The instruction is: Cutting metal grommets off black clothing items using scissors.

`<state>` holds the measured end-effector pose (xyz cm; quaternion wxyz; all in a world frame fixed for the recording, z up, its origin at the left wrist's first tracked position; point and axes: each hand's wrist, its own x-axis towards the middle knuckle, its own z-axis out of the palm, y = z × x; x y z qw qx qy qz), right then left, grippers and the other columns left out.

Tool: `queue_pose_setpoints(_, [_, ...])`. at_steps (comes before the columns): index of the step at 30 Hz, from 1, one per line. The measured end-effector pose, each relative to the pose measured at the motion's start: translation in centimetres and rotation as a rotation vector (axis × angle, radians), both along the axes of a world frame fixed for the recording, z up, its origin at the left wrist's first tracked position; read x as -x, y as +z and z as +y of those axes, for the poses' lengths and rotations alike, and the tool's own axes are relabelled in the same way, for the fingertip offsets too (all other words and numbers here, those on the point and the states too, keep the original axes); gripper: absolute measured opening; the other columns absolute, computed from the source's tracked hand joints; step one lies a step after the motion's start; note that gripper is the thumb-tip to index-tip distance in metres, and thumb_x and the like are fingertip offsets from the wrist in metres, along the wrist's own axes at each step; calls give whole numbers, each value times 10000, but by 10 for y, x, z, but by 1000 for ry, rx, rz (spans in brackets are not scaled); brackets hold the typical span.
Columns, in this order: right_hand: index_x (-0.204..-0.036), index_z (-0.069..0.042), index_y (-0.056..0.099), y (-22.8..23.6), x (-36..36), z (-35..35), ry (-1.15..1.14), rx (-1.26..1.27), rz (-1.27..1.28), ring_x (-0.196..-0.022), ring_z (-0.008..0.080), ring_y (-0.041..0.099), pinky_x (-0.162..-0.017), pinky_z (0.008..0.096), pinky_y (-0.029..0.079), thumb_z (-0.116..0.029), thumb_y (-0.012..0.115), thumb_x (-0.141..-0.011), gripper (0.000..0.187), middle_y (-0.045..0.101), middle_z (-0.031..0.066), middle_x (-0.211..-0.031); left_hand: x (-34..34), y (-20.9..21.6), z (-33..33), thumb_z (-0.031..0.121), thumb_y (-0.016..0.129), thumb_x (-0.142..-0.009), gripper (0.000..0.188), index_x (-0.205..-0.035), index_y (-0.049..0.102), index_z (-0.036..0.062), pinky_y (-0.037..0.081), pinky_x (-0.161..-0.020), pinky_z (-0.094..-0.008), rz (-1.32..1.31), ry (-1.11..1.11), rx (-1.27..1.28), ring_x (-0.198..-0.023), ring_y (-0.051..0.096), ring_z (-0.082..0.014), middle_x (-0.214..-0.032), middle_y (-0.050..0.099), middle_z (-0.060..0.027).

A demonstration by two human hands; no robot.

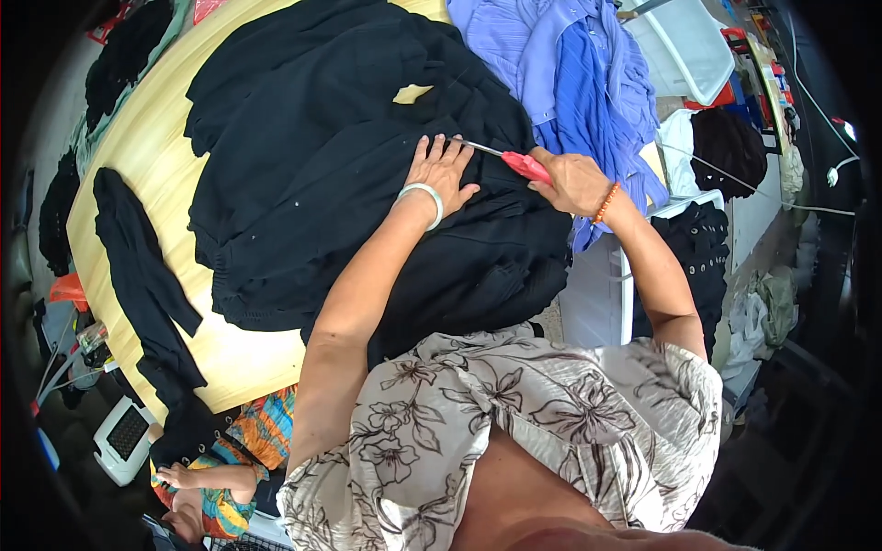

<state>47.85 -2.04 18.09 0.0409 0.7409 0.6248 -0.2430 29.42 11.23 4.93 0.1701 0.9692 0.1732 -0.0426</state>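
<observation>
My left hand (441, 176) lies flat on a heap of black garments (303, 174), its fingers spread, with a pale bangle at the wrist. In my right hand (581, 188) is a red-handled tool (525, 166) with a slim metal shaft, held level just above or on the cloth. Its tip reaches to the fingertips of my left hand; whether it touches the fabric I cannot tell. A gap in the black cloth shows the yellow table (253, 354) beneath.
Purple-blue garments (570, 83) lie at the far right beside a white plastic bin (684, 46). A black garment piece (147, 266) stretches along the table's left edge. Another person (216, 487) in bright patterned clothes is at the lower left, handling dark cloth. Black clothing with eyelets (694, 266) hangs at right.
</observation>
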Motion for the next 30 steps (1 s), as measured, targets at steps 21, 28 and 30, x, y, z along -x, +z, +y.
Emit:
queue_pose_setpoints(21, [-1081, -32, 515, -1, 13, 18, 36, -112, -7, -781, 411, 657, -687, 494, 509, -246, 662, -854, 345, 659, 226, -776, 0, 1, -1, 490, 566, -888, 696, -1446, 401, 109, 125, -1161, -555, -12, 33, 35, -1425, 278, -328, -1528, 343, -116])
queue_pose_setpoints(28, [-1176, -41, 485, -4, 51, 50, 114, -135, 242, -841, 414, 632, -730, 483, 498, -196, 641, -873, 374, 654, 220, -872, 4, 14, 2, 484, 543, -908, 715, -1476, 337, 100, 98, -1175, -542, 89, 26, 111, -1439, 241, -335, -1539, 309, -128])
queue_pose_setpoints(30, [-1180, -60, 496, 0, 45, 43, 98, -181, 272, -863, 417, 627, -735, 479, 498, -186, 629, -886, 346, 650, 220, -928, 18, 23, 1, 459, 602, -872, 682, -1410, 431, 76, 170, -1158, -514, -38, 103, 111, -1411, 301, -324, -1490, 382, -157])
